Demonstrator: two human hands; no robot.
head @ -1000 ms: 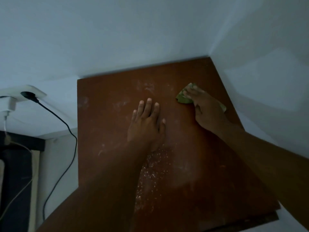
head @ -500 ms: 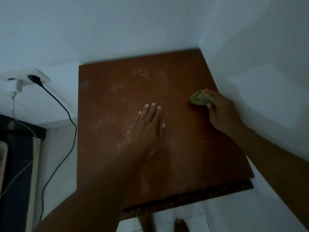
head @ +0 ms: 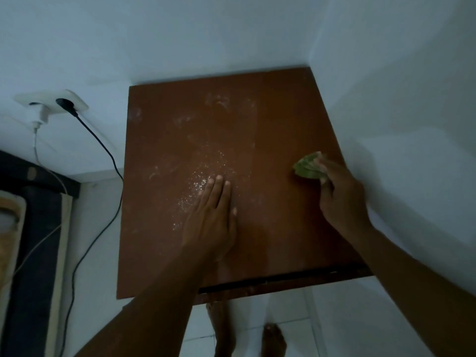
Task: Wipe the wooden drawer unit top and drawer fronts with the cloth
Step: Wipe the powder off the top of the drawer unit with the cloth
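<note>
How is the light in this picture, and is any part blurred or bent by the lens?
In the head view the light is dim and bluish, without glare; the right hand and the green cloth it holds are smeared by motion; the left hand, flat on the drawer unit top, looks sharper; the wide lens makes the wall corner lean.

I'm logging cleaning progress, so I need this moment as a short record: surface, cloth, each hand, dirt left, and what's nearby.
surface: wooden drawer unit top, set in a wall corner
cloth: green cloth, bunched, on the top near its right edge
right hand: grips the cloth
left hand: flat on the top, fingers straight
dirt left: white specks by the left fingertips; pale smudges toward the back
nearby: wall socket with black cable, to the left
</note>
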